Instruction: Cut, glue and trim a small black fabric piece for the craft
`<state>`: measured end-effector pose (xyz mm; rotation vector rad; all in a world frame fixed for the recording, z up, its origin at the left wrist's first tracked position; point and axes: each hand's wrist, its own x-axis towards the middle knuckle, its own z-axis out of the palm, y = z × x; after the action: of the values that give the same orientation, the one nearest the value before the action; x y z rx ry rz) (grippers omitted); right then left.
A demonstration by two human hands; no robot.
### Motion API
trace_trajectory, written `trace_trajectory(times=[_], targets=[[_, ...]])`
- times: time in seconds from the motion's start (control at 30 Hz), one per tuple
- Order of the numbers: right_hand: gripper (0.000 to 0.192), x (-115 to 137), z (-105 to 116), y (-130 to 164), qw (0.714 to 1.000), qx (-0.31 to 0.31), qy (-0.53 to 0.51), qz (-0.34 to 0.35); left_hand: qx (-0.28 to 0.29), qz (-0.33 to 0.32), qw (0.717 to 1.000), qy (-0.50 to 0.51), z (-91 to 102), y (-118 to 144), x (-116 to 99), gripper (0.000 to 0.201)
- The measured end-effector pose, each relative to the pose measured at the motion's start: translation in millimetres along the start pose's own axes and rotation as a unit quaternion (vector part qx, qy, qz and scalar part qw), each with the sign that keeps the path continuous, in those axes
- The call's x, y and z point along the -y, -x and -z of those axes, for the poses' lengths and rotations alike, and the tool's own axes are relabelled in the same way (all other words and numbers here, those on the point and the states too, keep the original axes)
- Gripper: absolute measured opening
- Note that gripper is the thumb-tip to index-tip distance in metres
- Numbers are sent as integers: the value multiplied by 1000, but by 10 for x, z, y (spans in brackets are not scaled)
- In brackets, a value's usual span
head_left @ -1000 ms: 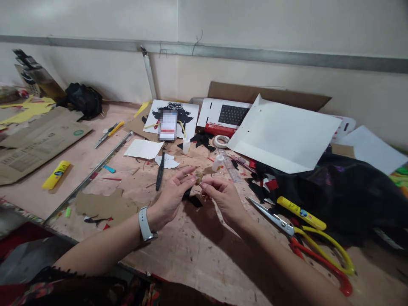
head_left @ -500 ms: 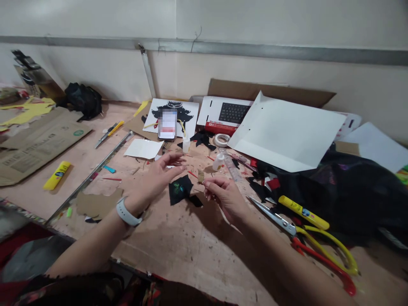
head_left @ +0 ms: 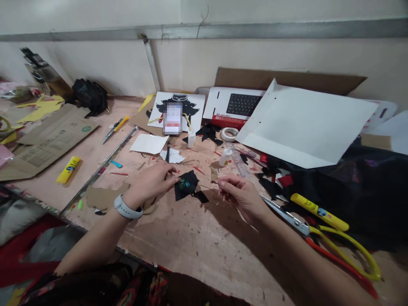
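Between the thumb and fingertips of my right hand (head_left: 240,195) is a small strip of corrugated cardboard (head_left: 214,174), raised above the table. My left hand (head_left: 151,182), with a pale watch band on its wrist, is empty, thumb and forefinger apart. Its thumb tip reaches the left edge of a black piece with shiny green-blue marks (head_left: 186,185); I cannot tell whether they touch. A narrower black scrap (head_left: 201,196) lies beside that piece. Behind my hands stand two small white bottles, one nearer (head_left: 225,157) and one farther left (head_left: 191,139).
Large scissors (head_left: 309,231) and a yellow tube (head_left: 319,211) lie at right, by black material. A phone (head_left: 172,119) leans on a picture behind. A tape roll (head_left: 229,134), a utility knife (head_left: 116,128), another yellow tube (head_left: 68,169) and cardboard (head_left: 57,140) are around.
My left hand has drawn back and lowered towards the black piece, its fingers curling more. My right hand keeps the cardboard strip. The whole view has shifted slightly.
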<state>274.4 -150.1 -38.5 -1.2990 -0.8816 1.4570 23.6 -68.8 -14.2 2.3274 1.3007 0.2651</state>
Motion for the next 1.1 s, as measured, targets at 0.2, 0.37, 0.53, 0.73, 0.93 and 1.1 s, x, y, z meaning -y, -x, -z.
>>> trace_trajectory(times=[0.2, 0.37, 0.53, 0.73, 0.93, 1.1], targets=[[28, -16, 6, -9, 1000, -5, -2, -20, 6, 12, 999, -36, -99, -24, 148, 21], [28, -18, -1, -7, 1000, 6, -1, -24, 17, 18, 1000, 19, -161, -47, 165, 8], [28, -35, 11, -8, 1000, -1, 1, -13, 0, 24, 996, 81, -129, -45, 116, 11], [25, -68, 16, -25, 1000, -3, 3, -5, -11, 94, 930, 354, -194, -81, -28, 19], [26, -55, -16, -9, 1000, -1, -21, -21, -32, 155, 896, 415, -263, -100, -207, 37], [26, -55, -10, -6, 999, 2, -22, -33, 27, 76, 924, 374, -313, -76, -176, 40]])
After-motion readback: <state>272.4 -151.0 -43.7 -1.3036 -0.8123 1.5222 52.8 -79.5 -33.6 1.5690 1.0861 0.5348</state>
